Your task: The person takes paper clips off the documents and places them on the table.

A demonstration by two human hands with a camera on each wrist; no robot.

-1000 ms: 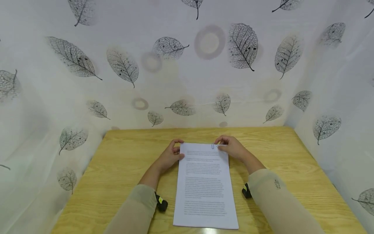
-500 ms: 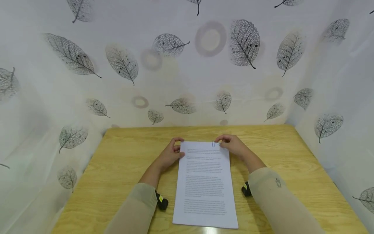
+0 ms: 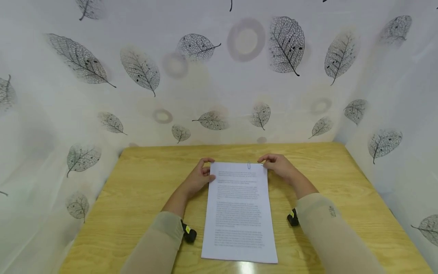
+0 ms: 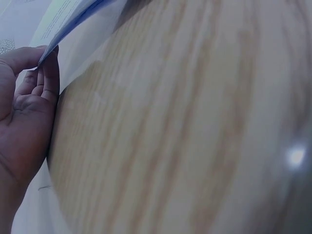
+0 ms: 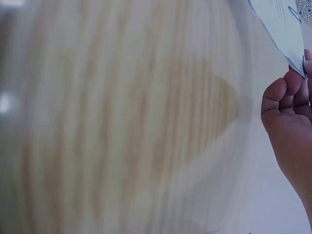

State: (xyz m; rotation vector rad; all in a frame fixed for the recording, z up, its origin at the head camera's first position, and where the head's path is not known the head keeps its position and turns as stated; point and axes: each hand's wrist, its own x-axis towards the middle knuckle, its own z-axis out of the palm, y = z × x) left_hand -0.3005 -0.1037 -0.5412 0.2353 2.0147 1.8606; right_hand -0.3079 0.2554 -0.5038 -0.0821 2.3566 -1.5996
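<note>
A stack of printed paper (image 3: 239, 213) lies lengthwise on the wooden table. Near the right end of its top edge sits a paper clip (image 3: 249, 165), its blue loop also plain in the right wrist view. My left hand (image 3: 198, 178) grips the upper left corner, thumb on top; the left wrist view shows the sheets (image 4: 73, 17) slightly lifted there. My right hand (image 3: 281, 167) pinches at the upper right corner. Between its fingertips a thin blue-green piece (image 5: 303, 64), seemingly a second paper clip, touches the paper's edge; the fingers hide most of it.
The wooden table (image 3: 147, 182) extends on both sides of the stack. Behind and beside it hangs a pale leaf-patterned curtain (image 3: 219, 83). A small black device sits at each wrist, one by the left cuff (image 3: 189, 234) and one by the right cuff (image 3: 292, 217).
My right hand has slid rightward along the top edge, from beside the fixed paper clip to the corner. The left hand keeps its grip; the view has tilted slightly.
</note>
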